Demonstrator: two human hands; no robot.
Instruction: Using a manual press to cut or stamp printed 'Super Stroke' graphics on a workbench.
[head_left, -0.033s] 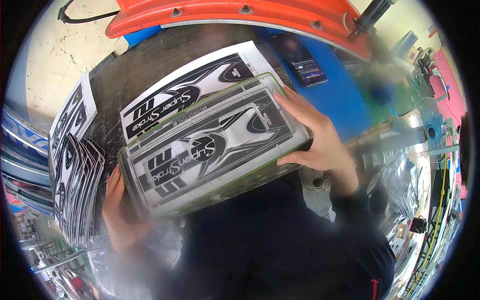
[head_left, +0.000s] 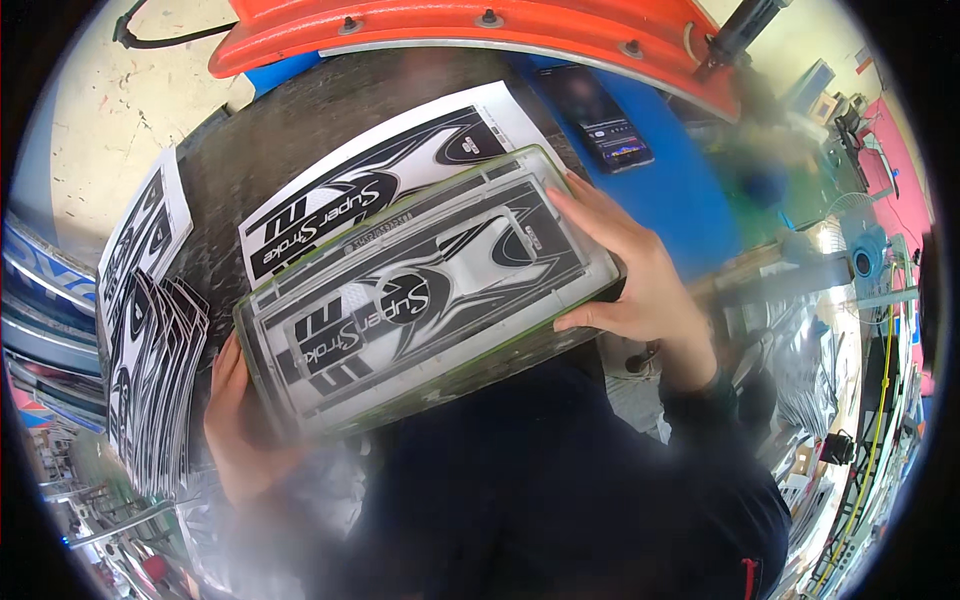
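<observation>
A clear rectangular cutting die [head_left: 430,305] with greenish edges is held tilted in front of me. Black and white graphics show through it or lie against it; which, I cannot tell. My left hand [head_left: 245,425] grips its near left end, fingers up along the side and partly blurred. At the right end, my right hand [head_left: 635,265] clasps it, fingers over the far edge and thumb at the near edge. Behind the die, partly covered by it, lies a printed sheet [head_left: 345,185] with black and white graphics on the dark worktable [head_left: 400,75].
Left of the die, several printed cut sheets [head_left: 155,375] are fanned in a pile, beside a white-bordered sheet [head_left: 165,215]. A phone [head_left: 595,115] rests on the blue surface [head_left: 685,205]. An orange-red machine beam [head_left: 420,35] crosses the far side. A teal fan [head_left: 868,258] stands far right.
</observation>
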